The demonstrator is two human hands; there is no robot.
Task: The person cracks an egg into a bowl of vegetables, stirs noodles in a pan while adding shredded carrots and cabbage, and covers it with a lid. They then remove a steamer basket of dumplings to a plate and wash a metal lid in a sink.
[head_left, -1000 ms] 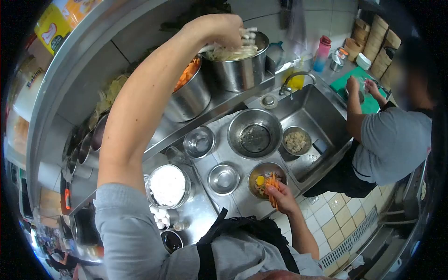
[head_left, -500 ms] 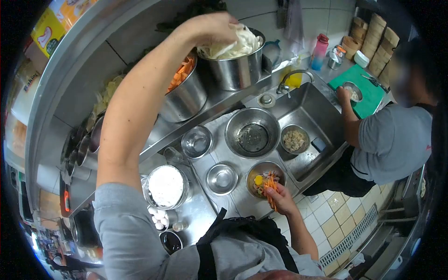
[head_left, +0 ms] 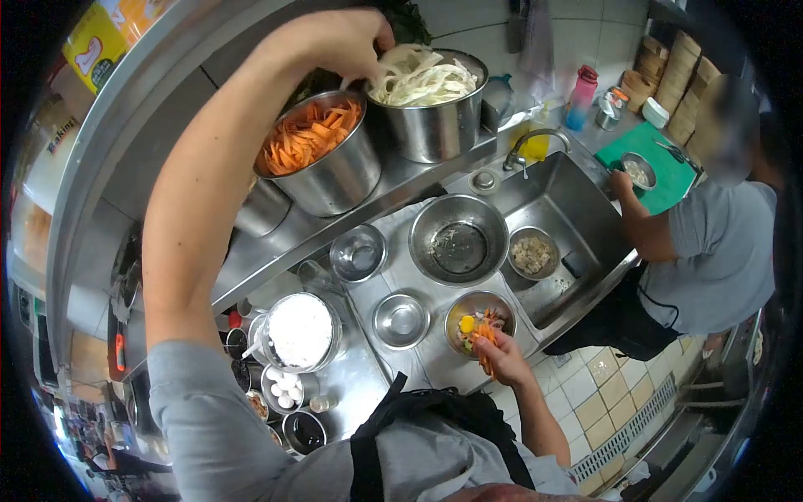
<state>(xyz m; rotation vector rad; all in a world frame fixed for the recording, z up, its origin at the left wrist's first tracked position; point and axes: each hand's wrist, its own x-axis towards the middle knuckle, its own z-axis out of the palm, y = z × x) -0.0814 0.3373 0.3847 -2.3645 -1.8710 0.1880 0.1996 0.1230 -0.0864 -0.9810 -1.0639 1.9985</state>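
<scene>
Beneath the right hand [head_left: 507, 360] — closed round orange strips [head_left: 483, 341] — a steel bowl [head_left: 451, 330] is seen; beside the left hand [head_left: 350, 46], just drawn aside (its grip cannot be told), more white strips [head_left: 431, 84] are bared.

Orange carrot strips [head_left: 311, 138]; whitish shreds [head_left: 428, 82]; green board [head_left: 647, 166]; pink-blue bottle [head_left: 581, 98]; cream-and-white checkered floor [head_left: 598, 391].

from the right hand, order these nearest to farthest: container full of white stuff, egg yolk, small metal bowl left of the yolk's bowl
From the right hand:
1. Egg yolk, in the bowl right by the hand
2. Small metal bowl, to the left
3. Container full of white stuff, farther left
</scene>
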